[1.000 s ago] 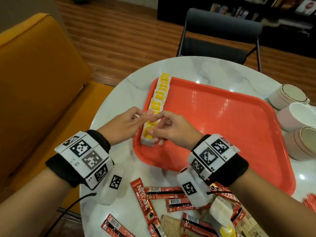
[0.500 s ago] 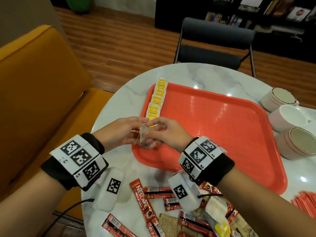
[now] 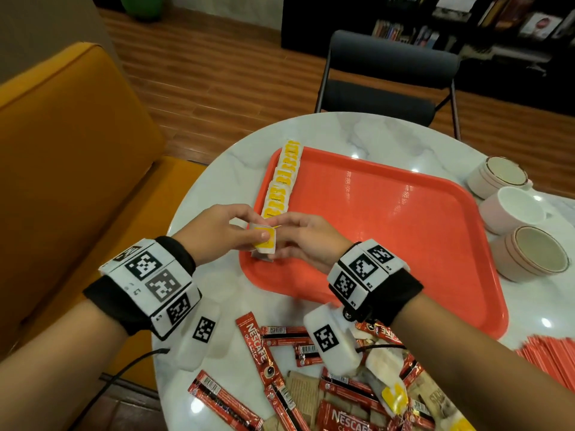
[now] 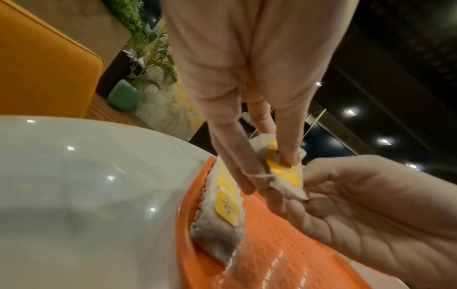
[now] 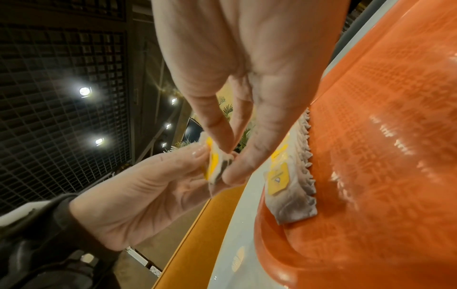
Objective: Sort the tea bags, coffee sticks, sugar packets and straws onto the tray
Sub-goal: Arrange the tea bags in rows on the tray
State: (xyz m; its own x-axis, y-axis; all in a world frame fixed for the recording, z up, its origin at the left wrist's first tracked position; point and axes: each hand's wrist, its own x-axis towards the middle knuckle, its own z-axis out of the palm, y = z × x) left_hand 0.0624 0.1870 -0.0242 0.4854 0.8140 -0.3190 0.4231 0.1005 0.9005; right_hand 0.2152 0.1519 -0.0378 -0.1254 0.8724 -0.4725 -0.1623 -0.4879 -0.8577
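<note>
Both hands hold one tea bag (image 3: 265, 242) with a yellow tag just above the near-left corner of the orange tray (image 3: 404, 244). My left hand (image 3: 258, 228) pinches it between thumb and fingers (image 4: 294, 156). My right hand (image 3: 281, 241) pinches its other edge (image 5: 219, 166). A row of several tea bags (image 3: 283, 181) lies overlapped along the tray's left rim, and its nearest bag (image 4: 217, 228) sits below the held one. Coffee sticks (image 3: 258, 353), brown sugar packets (image 3: 303, 390) and loose tea bags (image 3: 385, 368) lie in a heap at the table's near edge.
Red straws (image 3: 553, 359) lie at the right edge of the round marble table (image 3: 217, 169). Three cups (image 3: 513, 209) stand right of the tray. A dark chair (image 3: 385, 88) is behind the table and an orange sofa (image 3: 62, 150) is to the left.
A second ago both hands pressed on the nearest bag of the row. They have since lifted a tea bag off the tray and turned its yellow tag upward.
</note>
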